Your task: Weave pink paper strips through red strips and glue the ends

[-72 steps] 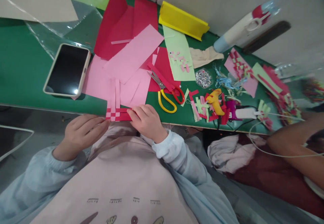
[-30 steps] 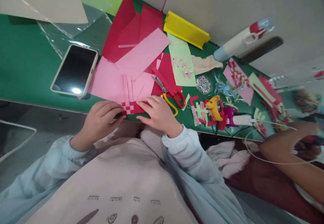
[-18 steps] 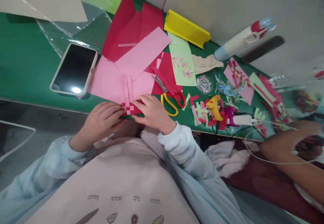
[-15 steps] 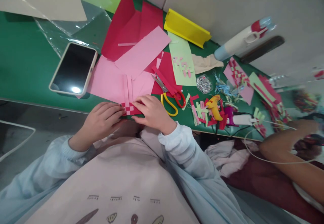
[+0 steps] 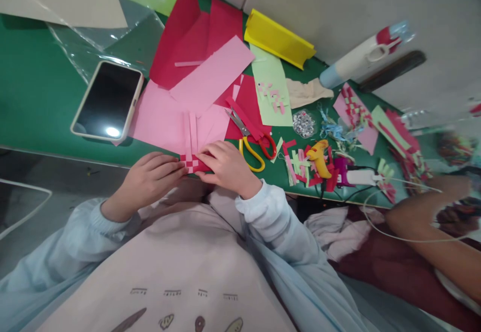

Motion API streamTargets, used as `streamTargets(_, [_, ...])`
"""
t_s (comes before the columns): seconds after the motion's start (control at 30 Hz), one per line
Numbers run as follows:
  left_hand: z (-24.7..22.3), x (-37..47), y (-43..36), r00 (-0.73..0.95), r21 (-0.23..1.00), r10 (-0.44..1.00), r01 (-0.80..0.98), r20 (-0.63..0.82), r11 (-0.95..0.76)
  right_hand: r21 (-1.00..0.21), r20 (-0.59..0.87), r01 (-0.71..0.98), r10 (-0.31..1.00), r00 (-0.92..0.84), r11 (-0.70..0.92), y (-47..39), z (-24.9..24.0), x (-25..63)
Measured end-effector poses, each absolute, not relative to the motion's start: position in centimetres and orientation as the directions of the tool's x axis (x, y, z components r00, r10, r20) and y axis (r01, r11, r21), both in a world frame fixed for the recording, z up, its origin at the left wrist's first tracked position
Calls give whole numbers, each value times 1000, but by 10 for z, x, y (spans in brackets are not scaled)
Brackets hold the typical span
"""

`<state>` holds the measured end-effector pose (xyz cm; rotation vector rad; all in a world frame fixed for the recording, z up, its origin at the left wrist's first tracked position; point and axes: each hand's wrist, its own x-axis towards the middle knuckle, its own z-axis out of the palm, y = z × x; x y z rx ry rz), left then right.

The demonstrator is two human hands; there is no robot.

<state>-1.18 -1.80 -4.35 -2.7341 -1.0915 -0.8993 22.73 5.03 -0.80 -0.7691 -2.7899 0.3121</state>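
Observation:
A small checkered weave of red and pink paper strips (image 5: 191, 163) lies at the table's near edge, with two long pink strips (image 5: 190, 131) running away from its top. At its left side, my left hand (image 5: 152, 179) has its fingers pressed together, the tips on the weave's edge. My right hand (image 5: 227, 168) pinches the red right part of the weave between thumb and fingers. The covered portions of the paper are hidden. Just beyond my right hand lie scissors (image 5: 243, 128) with one yellow and one red handle loop.
A phone (image 5: 107, 100) lies left of pink and red paper sheets (image 5: 158, 114). To the right are a pale green sheet (image 5: 272, 91), a bag of beads (image 5: 303, 123), paper scraps (image 5: 296, 164) and a yellow glue gun (image 5: 318, 157). Another person's arm (image 5: 413, 219) is at far right.
My left hand's fingertips have shifted slightly right and down along the weave's near-left corner, showing a little more of its left edge. My right hand stays put.

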Motion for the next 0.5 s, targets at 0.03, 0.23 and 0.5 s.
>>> streamTargets(0.03, [-43,-12,-18,579,143,605,647,547,-749,-252,164,475,521,-838,843,50,-7,227])
streamTargets(0.23, [-43,-15,-20,610,113,556,611,565,-784,-200,161,440,473,-866,875,40,-3,233])
streamTargets(0.5, [-29,2,-9,362,509,753,569,550,-645,-329,180,527,600,-779,783,28,1,226])
